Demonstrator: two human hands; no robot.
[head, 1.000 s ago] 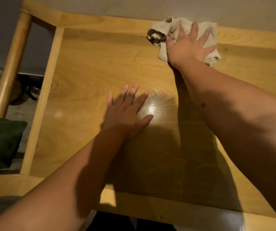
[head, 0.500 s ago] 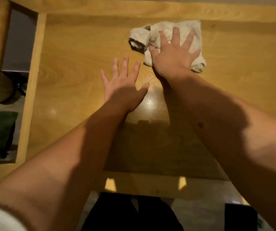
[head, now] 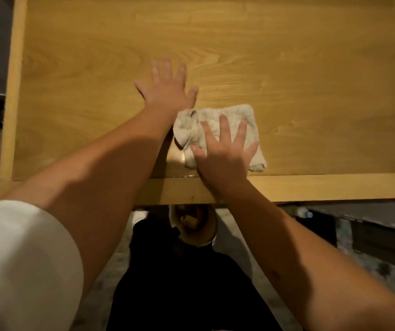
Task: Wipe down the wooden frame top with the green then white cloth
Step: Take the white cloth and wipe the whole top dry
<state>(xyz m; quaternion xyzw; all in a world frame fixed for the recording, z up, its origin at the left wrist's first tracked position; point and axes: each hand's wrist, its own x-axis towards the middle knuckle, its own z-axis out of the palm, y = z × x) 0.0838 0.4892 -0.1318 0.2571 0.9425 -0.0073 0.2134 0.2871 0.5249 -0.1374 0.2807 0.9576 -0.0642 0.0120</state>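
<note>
Wooden, honey-coloured panel top of the frame (head: 215, 44) is filling most of the head view, its near rail (head: 311, 187) running across below the hands. The crumpled off-white terry cloth (head: 234, 120) is now lying on the surface just inside that near rail, where a second ago it was sitting up against the far rail; the wiping stroke is therefore travelling toward the person. The right hand (head: 222, 158) is pressing flat on the cloth, fingers spread and straight, not curled round it. The left hand (head: 167, 91) is resting palm-down on bare wood just beyond and left of the cloth, fingers splayed, holding nothing; earlier it was lying nearer than the cloth, so the two are now passing each other. A glossy patch is showing on the wood beside the cloth's left edge, which may be lamp glare or a damp trail; I cannot tell which. Since white cloth is in use, the task is judged to be in its second pass. No green cloth is visible now.
</note>
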